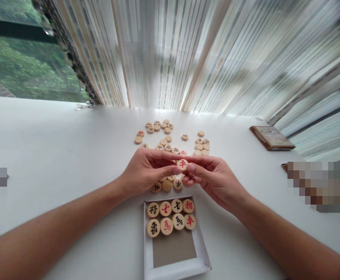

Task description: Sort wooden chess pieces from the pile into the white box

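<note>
Between the fingertips of both hands I hold a round wooden Chinese chess piece (182, 165) with a red character facing me. My left hand (149, 169) pinches it from the left, and my right hand (209, 173) grips its right edge with thumb and fingers. Below them on the table lies a shallow white box (177, 268). Two rows of chess pieces (166, 226), some lettered red and some black, fill its far part; its near part shows a bare grey-brown bottom. Just under my hands, several loose pieces (166, 186) are partly hidden.
More loose chess pieces (157, 127) are scattered farther back on the white table (70, 155), some face down. A flat brown box (272, 138) lies at the right, with a blurred-out item nearer. Striped string curtains (158, 54) hang behind the table beside a window (26, 66).
</note>
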{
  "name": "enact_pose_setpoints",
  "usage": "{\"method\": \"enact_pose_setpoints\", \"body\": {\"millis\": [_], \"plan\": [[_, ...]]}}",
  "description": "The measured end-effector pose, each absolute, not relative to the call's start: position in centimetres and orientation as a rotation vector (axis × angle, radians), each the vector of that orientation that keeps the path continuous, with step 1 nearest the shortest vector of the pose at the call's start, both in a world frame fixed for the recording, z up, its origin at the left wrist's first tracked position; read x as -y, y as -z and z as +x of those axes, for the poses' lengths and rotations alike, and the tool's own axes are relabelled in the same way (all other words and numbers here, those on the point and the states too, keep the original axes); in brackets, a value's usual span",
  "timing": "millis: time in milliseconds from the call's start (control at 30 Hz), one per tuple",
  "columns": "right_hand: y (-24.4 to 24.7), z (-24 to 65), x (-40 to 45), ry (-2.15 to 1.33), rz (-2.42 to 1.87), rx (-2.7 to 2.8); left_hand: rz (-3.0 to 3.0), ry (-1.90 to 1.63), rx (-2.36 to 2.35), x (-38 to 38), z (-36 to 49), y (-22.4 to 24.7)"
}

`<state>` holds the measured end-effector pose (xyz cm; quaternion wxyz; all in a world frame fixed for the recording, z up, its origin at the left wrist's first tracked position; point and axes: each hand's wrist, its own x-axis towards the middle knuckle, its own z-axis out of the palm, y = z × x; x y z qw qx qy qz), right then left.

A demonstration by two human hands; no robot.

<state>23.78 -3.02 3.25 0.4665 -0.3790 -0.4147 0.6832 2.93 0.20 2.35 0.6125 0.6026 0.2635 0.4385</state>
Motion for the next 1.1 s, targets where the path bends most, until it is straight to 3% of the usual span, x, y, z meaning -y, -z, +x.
{"method": "enact_pose_setpoints", "body": {"millis": [633, 1100], "plan": [[-3.31, 23.54, 3.57, -1.371, -1.04, 1.254, 1.536, -0.963, -0.652, 0.34, 2.83, -2.67], [-3.24, 23.41, 3.69, -1.369, -1.031, 1.266, 1.815, -1.106, -0.698, 0.51, 2.85, -2.69]]}}
